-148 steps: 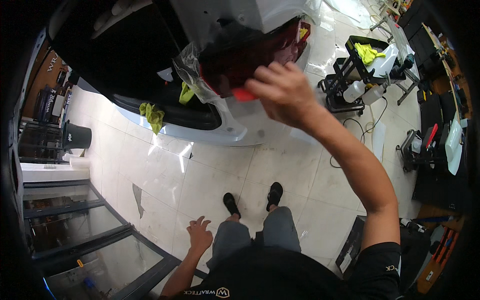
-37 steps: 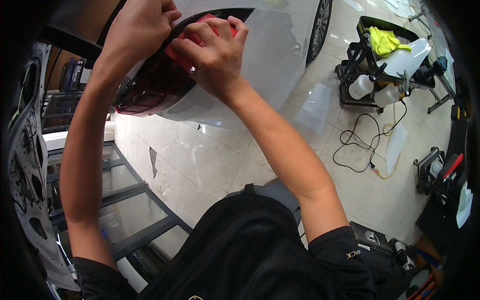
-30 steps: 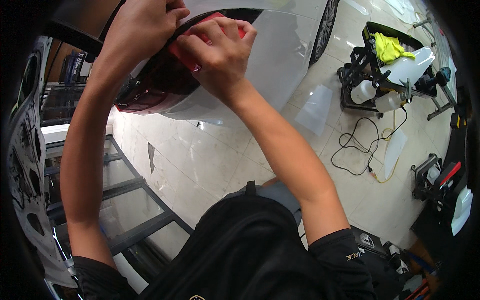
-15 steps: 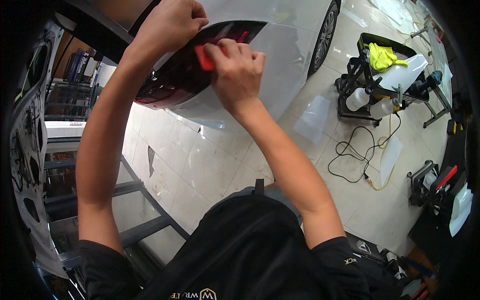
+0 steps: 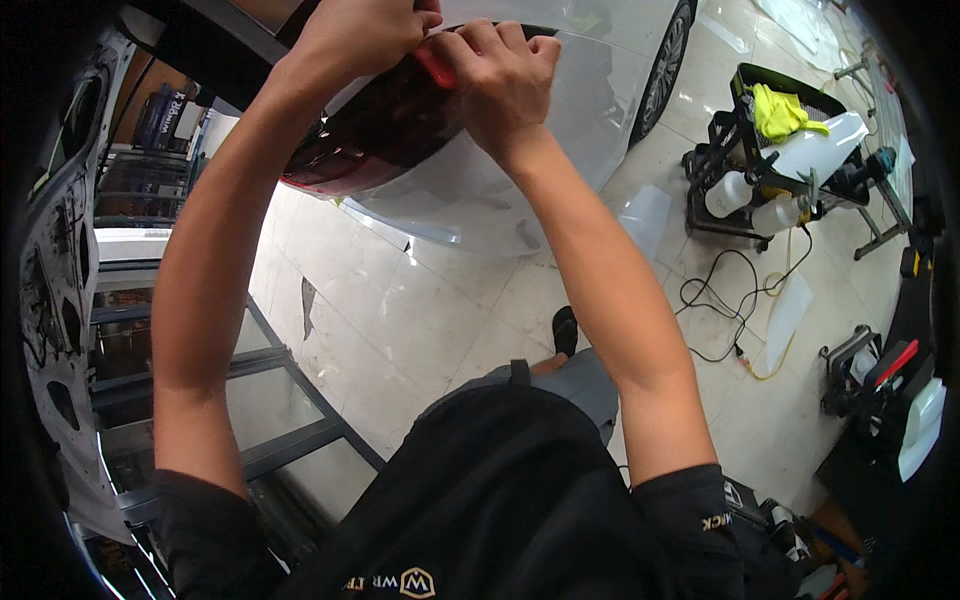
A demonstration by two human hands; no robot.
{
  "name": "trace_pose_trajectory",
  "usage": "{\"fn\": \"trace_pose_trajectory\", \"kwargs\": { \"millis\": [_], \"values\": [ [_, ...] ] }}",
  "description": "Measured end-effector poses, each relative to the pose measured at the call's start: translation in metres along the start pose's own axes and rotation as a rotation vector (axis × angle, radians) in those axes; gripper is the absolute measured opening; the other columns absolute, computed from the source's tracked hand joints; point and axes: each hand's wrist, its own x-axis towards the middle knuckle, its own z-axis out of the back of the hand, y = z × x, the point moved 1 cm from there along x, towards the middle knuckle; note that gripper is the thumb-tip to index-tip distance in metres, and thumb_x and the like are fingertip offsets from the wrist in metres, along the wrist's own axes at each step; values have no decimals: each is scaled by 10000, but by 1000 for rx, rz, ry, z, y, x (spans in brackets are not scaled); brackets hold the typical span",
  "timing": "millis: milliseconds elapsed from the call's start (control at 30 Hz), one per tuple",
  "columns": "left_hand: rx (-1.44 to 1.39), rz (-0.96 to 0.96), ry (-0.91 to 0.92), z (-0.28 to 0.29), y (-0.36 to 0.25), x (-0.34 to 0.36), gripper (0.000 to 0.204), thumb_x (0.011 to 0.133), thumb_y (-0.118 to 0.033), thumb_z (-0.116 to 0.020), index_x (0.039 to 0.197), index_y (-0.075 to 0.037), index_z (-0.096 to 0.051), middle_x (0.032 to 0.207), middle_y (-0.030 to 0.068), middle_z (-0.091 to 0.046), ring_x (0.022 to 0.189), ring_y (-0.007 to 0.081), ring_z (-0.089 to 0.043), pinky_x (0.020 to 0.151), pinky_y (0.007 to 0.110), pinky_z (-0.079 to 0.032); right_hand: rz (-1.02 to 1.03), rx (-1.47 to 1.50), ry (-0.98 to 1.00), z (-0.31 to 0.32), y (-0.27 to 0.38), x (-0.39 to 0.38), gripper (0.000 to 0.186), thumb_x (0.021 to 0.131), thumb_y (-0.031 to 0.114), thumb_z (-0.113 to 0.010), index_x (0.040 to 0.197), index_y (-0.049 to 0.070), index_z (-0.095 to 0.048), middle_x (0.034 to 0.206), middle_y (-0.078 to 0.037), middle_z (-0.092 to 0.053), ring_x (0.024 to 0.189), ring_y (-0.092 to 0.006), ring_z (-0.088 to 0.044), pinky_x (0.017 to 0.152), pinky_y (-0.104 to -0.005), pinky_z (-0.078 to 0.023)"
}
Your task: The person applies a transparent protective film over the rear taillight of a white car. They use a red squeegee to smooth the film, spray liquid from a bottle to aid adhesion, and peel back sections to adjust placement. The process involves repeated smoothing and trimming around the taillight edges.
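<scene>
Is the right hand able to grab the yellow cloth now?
Probably not: the right hand holds a red tool at the lamp, and the yellow cloth lies on the cart, off to the right.

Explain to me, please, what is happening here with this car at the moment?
The person's right hand grips a small red tool at the upper part of the dark red light on a pale car. The left hand is near the light's upper edge, fingers bent; whether it pinches anything is hard to see. Off to the right stands a black trolley, with a yellow-green cloth in its top tray and white bottles lower down.
</scene>
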Motion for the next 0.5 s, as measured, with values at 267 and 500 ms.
{"fn": "trace_pose_trajectory", "kwargs": {
  "millis": [267,500],
  "values": [
    [112,-107,-21,-20,27,16,192,966,-170,-758,1037,-5,-825,890,225,-785,825,378,-781,801,442,-596,-321,-67,82,16,-18,-8,296,819,124,-764,1084,253,-790,1053,33,-705,1020,-230,-645,878,-475,-387],
    [150,-69,54,-15,11,14,241,942,-245,-805,1046,-32,-843,896,205,-795,848,371,-784,828,451,-605,-182,62,95,27,26,-1,182,841,144,-714,1008,196,-765,1061,-29,-688,1023,-266,-635,895,-523,-426]
  ]
}}
